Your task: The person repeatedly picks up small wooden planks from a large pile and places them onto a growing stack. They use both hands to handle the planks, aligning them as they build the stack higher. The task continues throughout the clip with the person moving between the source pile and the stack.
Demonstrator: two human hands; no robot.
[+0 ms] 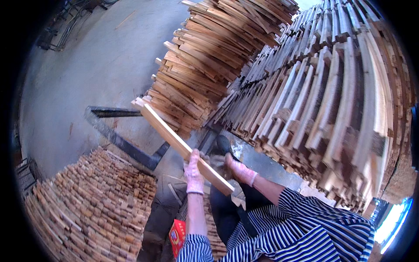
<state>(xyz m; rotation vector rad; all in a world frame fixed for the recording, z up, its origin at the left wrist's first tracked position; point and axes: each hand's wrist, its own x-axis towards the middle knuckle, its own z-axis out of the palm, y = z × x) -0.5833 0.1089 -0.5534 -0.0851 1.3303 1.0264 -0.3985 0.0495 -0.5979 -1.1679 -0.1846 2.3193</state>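
My left hand, in a pinkish work glove, is closed around a pale wooden slat. The slat slants from the far left down toward my body, with its near end in front of my lap. To the right of the slat is my right hand, gloved too, its fingers curled in. A brownish-grey blur lies by those fingers, and I cannot make out what they hold. Beyond the hands, the slat's far end overlaps a dark metal frame and lies close to a stack of wooden slats.
A tall pile of longer strips rises on the right. At the lower left lies a dense stack of slats, end faces showing. A red printed box sits beside my left forearm. Grey concrete floor stretches along the far left.
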